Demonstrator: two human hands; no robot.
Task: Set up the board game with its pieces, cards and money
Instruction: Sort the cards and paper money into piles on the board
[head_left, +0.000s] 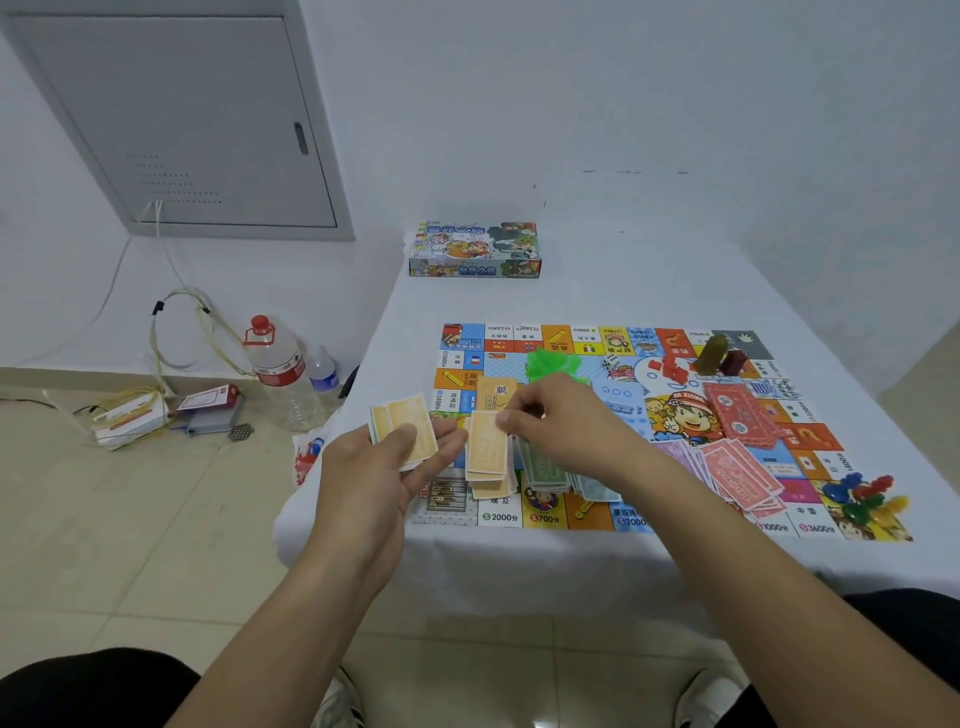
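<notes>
My left hand (387, 457) is gripping a fan of thin orange paper notes (410, 428); my right hand (545, 415) is pinching one orange note (487, 447) over the glossy game board (649, 395).

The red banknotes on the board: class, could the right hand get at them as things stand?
Probably yes, once freed. The red banknotes lie fanned and uncovered just right of the right hand, with nothing between; but that hand now pinches an orange note.

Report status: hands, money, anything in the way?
Left hand holds orange notes. Right hand pinches a note off the orange pile. Green pile and red notes on the board. Nothing in the way.
</notes>
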